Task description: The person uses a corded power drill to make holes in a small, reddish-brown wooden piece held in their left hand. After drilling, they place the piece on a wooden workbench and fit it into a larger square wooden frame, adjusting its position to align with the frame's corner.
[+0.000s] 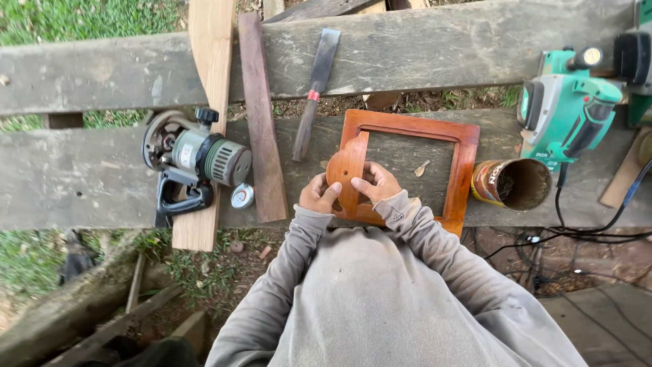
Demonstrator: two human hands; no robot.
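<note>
Lying flat on the weathered plank desk [81, 183]: a reddish-brown square wooden frame [466, 156], glossy, open in the middle, turned slightly clockwise, near edge reaching the desk's front edge. Resting across the frame's left rail and lower-left corner: a small curved wooden piece [346, 166] of the same warm orange-brown, rounded and scalloped along its left side, straight on the right. Being pinched from both sides, left hand [318, 195] at its lower left edge, right hand [377, 183] pressing on its right edge.

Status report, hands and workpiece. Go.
Left hand and right hand both gripping curved wooden piece, pressed on frame. Chisel apart, nothing blocking.
</note>
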